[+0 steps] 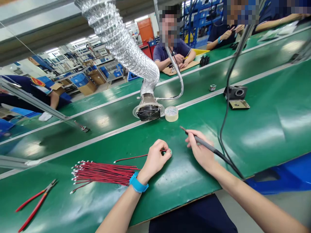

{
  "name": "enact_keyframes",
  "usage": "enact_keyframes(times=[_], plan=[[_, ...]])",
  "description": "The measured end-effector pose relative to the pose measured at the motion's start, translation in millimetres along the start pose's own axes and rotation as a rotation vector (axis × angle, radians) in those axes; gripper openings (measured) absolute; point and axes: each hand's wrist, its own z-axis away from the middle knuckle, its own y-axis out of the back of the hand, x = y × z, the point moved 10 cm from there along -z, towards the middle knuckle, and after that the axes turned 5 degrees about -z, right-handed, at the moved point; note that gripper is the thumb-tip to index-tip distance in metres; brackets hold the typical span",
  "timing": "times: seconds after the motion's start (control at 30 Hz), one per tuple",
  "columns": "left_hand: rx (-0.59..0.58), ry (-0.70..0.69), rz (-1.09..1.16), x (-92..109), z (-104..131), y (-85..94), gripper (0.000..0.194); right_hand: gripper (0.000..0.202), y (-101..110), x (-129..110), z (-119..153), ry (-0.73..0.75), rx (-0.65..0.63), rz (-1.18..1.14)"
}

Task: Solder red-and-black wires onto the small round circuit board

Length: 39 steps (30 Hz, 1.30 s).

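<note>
Head view shows us our left hand (155, 158) over the green mat (181, 191), thumb and fingertips closed in a pinch on a small round part (170, 152). The part sits right at those fingertips, its greenish edge peeking out on the side toward our right hand (202, 153); the rest is hidden by our grip. A red wire (131, 158) runs out from the left hand toward the left, ending in a white connector on the mat.

Our right hand is curled around a soldering iron (206, 144), held like a pen. Its tip points up and to the left, beyond the round part and apart from it.

Left of our left wrist, which wears a blue band (138, 183), lies a bundle of red wires (104, 173), with red-handled pliers (39, 204) farther left. Ahead of our hands, a tape roll (171, 114) stands just beside the fan (148, 114) of a silver duct (136, 55). Across the line, a co-worker (175, 53) sits with both hands together.
</note>
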Motion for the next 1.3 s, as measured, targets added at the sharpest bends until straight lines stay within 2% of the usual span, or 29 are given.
enact_keyframes(times=[0.13,0.23,0.33,0.53,0.73,0.8,0.9,0.97,1.03,1.13,1.2,1.27,1.3], plan=[[0.004,-0.006,0.0,-1,-1,0.5,0.014,0.036,-4,24,-77,0.222,-0.001,0.36],[0.004,-0.014,-0.008,-2,-1,0.3,0.016,0.04,-9,62,-131,0.213,-0.005,0.606],[0.005,-0.025,-0.034,-3,1,-0.3,0.017,0.041,-13,93,-168,0.172,0.005,0.7],[0.003,-0.04,-0.117,-3,5,-1.3,0.023,0.044,-23,124,-211,0.138,-0.009,0.817],[-0.019,-0.024,-0.247,-12,12,-1.0,0.015,0.049,-6,145,-248,0.098,0.052,0.87],[-0.089,0.005,-0.317,-18,11,-0.2,0.026,0.049,0,151,-257,0.091,0.082,0.882],[-0.325,0.074,-0.454,-33,7,5.8,0.024,0.05,8,159,-270,0.08,0.123,0.899],[-0.452,0.13,-0.586,-49,-3,27.4,0.022,0.051,11,165,-277,0.074,0.138,0.907],[-0.485,0.184,-0.752,-71,-25,67.2,0.021,0.052,11,170,-284,0.071,0.137,0.909],[-0.458,0.234,-1.047,-112,-74,139.0,0.019,0.055,11,177,-290,0.062,0.117,0.907],[-0.411,0.227,-1.272,-138,-112,180.1,0.018,0.056,11,180,-292,0.051,0.106,0.904],[-0.296,0.204,-1.406,-156,-148,207.4,0.023,0.057,11,182,-293,0.037,0.101,0.903],[-0.228,0.205,-1.412,-162,-162,214.5,0.027,0.058,11,183,-293,0.031,0.096,0.903]])
